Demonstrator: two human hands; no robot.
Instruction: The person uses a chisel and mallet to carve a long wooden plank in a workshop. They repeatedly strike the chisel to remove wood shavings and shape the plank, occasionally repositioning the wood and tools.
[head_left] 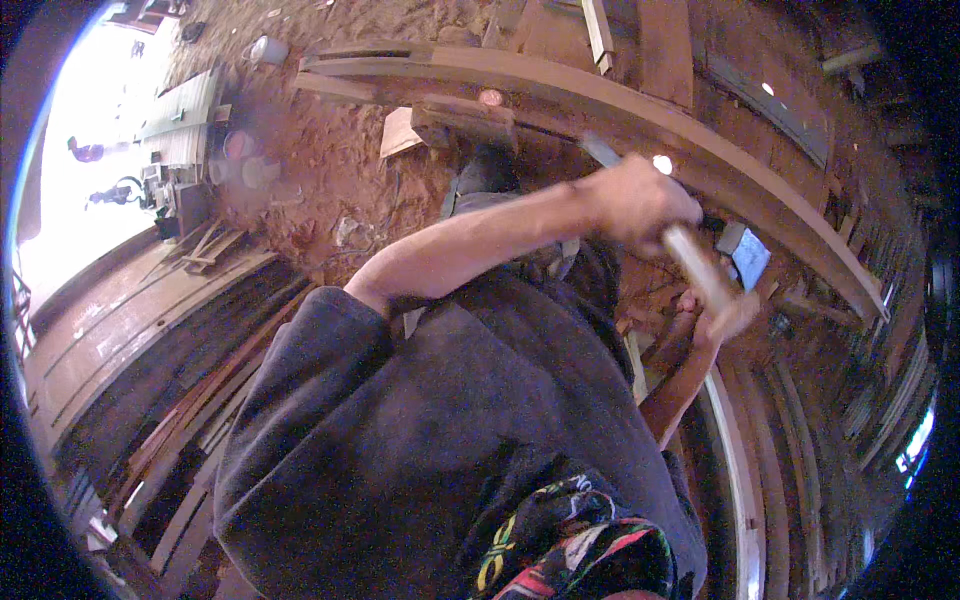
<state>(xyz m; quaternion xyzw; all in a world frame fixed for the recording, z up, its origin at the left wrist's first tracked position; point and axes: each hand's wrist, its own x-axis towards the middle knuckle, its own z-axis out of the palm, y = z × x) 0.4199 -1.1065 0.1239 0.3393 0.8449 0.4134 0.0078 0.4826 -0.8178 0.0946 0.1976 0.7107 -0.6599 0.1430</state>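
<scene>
Left hand (645, 200) grips a wooden-handled tool (697, 268) at two o'clock; right hand (730, 318) blurs at three, grip unclear. Curved beam (590, 84) at one.

Marks like letters on dark cloth (530, 468); we can read no word surely.
Near the lower edge we see yellow marks (493, 566), and, higher and to the right, small white marks (578, 486), close to a red, green and white print (585, 543). They are too small for us.
</scene>
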